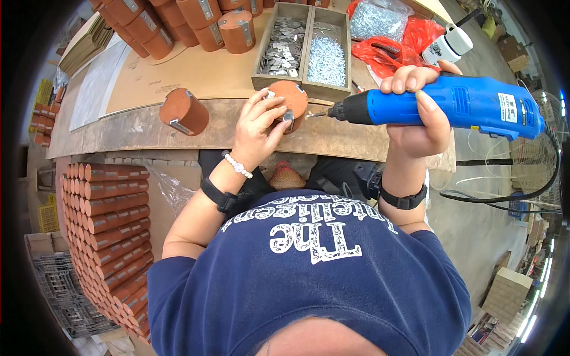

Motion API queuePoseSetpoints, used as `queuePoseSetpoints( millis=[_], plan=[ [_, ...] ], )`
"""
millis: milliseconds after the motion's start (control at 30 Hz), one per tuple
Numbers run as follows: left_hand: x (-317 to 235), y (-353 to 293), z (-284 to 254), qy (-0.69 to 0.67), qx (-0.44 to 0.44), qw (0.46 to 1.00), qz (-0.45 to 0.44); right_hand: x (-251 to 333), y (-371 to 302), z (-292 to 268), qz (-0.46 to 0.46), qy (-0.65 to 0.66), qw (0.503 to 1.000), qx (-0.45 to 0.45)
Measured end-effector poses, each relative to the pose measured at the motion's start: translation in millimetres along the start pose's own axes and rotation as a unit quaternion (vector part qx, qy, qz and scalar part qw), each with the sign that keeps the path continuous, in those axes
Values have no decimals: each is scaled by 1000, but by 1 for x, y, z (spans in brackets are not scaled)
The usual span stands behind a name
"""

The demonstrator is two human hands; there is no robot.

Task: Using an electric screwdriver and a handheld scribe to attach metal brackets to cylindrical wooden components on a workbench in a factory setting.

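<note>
My left hand [256, 124] is wrapped round a reddish-brown cylinder [291, 94] near the bench's front edge. Small metal plates show on its rim, one of them by my thumb. In my right hand [420, 110] is a blue electric screwdriver [460, 101], lying almost level with its bit pointing left. The bit's tip is close to the cylinder's right side; whether it touches a screw I cannot tell. To the left, another cylinder [183, 113] with metal strips lies tilted on the bench.
Beyond my hands stands a two-compartment wooden tray [328, 90] with metal plates [285, 50] and screws [326, 59]. Finished-looking cylinders [199, 24] are stacked behind. Red plastic bags [386, 53] and a white bottle [449, 44] sit at right. Many cylinders [113, 231] are piled at lower left.
</note>
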State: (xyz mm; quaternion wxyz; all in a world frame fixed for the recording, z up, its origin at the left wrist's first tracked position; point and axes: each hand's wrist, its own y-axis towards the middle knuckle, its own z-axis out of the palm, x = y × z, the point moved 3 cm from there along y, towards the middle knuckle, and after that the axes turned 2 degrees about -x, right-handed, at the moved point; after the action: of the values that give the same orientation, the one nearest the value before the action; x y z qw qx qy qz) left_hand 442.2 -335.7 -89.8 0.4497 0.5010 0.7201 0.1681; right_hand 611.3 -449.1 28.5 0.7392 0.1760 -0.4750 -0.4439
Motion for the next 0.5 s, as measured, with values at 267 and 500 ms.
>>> queuePoseSetpoints(
  millis=[267, 500],
  plan=[
    [0, -2, 0, -18, -10, 1000, -11, -25, 3, 13, 8, -70, 997, 21],
    [3, -3, 1, -30, -12, 999, -20, -46, 5, 23, 31, -147, 988, 47]
  ],
)
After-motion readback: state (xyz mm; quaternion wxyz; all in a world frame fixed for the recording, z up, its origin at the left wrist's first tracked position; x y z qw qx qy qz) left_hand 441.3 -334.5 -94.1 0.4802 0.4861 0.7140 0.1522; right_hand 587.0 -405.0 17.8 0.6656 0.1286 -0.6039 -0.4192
